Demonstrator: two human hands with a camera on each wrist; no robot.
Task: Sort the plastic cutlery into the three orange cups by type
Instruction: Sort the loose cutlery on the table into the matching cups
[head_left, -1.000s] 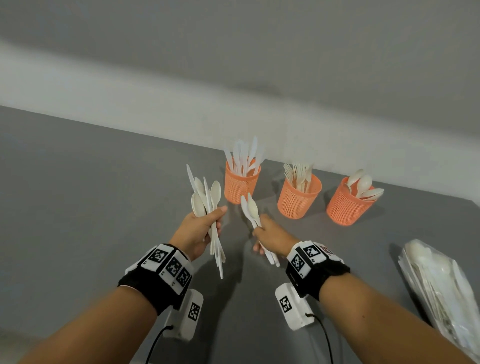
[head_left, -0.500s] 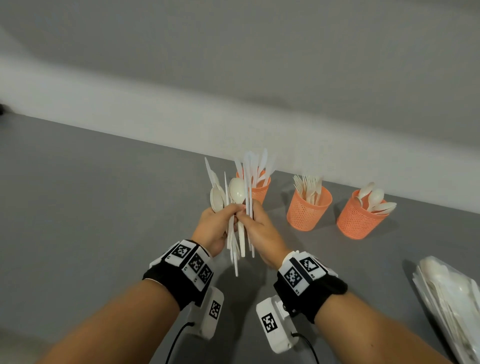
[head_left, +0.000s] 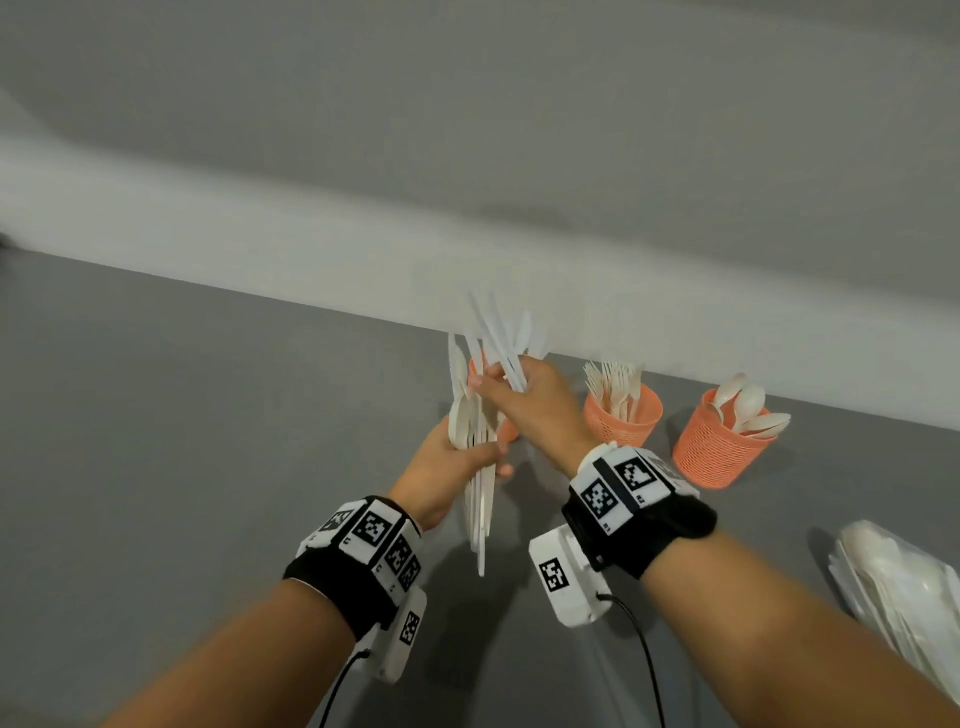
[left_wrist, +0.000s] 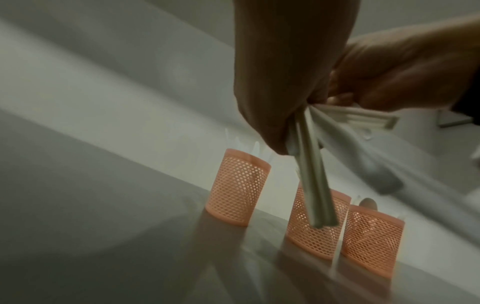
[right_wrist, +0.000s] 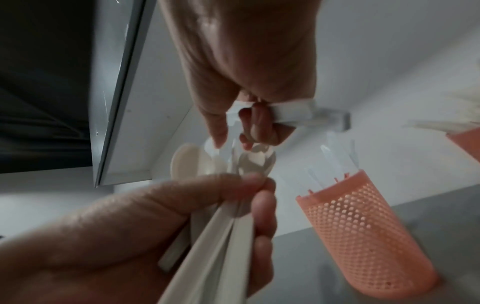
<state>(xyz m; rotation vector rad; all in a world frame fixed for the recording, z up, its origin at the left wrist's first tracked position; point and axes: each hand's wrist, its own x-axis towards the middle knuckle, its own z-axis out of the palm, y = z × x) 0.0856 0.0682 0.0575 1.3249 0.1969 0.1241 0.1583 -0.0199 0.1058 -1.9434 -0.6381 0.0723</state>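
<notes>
My left hand (head_left: 485, 454) grips a bundle of white spoons and knives (head_left: 467, 415), bowls up and handles hanging down. My right hand (head_left: 501, 379) reaches across just above it and pinches a few long white pieces (head_left: 496, 345) that look like knives. In the right wrist view its curled fingers (right_wrist: 255, 125) hold flat white handles over the left hand (right_wrist: 257, 191). Three orange mesh cups stand along the wall. The knife cup (head_left: 508, 430) is mostly hidden behind my hands, the fork cup (head_left: 623, 421) is in the middle, and the spoon cup (head_left: 714, 447) is on the right.
A clear plastic bag of more white cutlery (head_left: 898, 582) lies at the table's right edge. The grey tabletop (head_left: 182, 441) ends at a pale wall right behind the cups. In the left wrist view all three cups, beginning with the knife cup (left_wrist: 239, 185), stand close together.
My right hand came over to the left hand's bundle, took hold of a few pieces and has lifted them up and forward, in front of the knife cup. The left hand keeps its bundle.
</notes>
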